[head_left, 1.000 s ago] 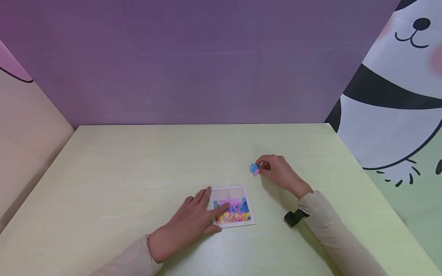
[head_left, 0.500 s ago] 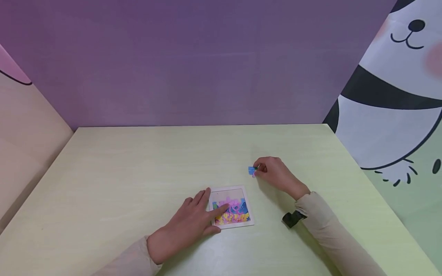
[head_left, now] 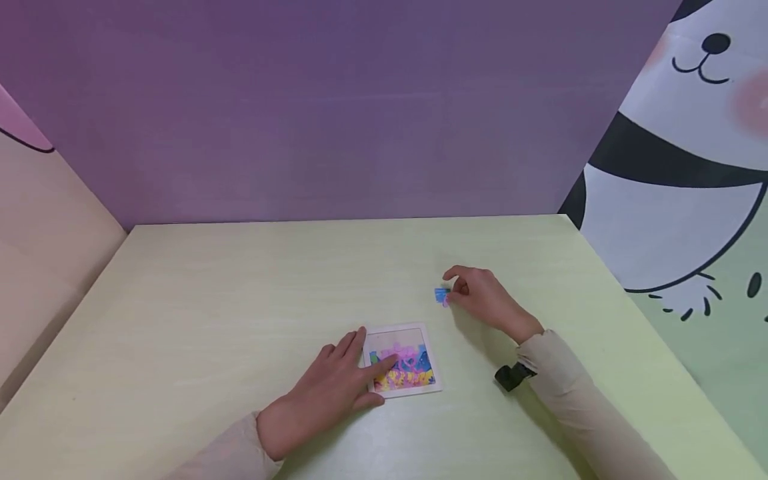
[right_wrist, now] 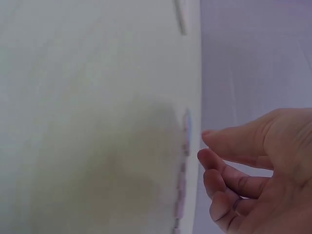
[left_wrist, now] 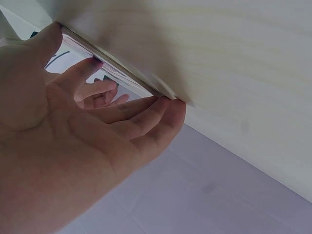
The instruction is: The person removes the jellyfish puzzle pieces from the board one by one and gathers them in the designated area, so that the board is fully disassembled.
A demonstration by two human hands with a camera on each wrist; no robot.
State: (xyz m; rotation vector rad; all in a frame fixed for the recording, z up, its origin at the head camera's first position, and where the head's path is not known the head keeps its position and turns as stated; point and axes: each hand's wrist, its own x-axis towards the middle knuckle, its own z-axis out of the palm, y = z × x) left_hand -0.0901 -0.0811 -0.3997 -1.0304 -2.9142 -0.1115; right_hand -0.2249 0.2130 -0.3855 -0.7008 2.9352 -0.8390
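A small square jigsaw puzzle with a pale frame (head_left: 414,391) lies on the table. Colourful pieces (head_left: 425,363) cover its lower part; its upper strip shows bare backing. My left hand (head_left: 321,390) rests on its left side, index finger over the pieces, other fingers and thumb along the edge. Beyond the frame's upper right corner lie loose blue and pink jigsaw pieces (head_left: 441,295). Just over them is my right hand (head_left: 487,300), index finger raised away from the thumb. In the right wrist view, nothing shows between thumb and fingers, and the loose pieces (right_wrist: 187,134) lie flat below.
The pale wooden table (head_left: 240,287) reaches back to a purple wall (head_left: 360,113). A panda-like cartoon figure (head_left: 678,227) decorates the right wall. A black strap device (head_left: 514,377) sits at the right wrist.
The right thumb and index finger have parted, the index finger lifting off the loose pieces. The left hand and framed puzzle stay in place; the head view shifts slightly.
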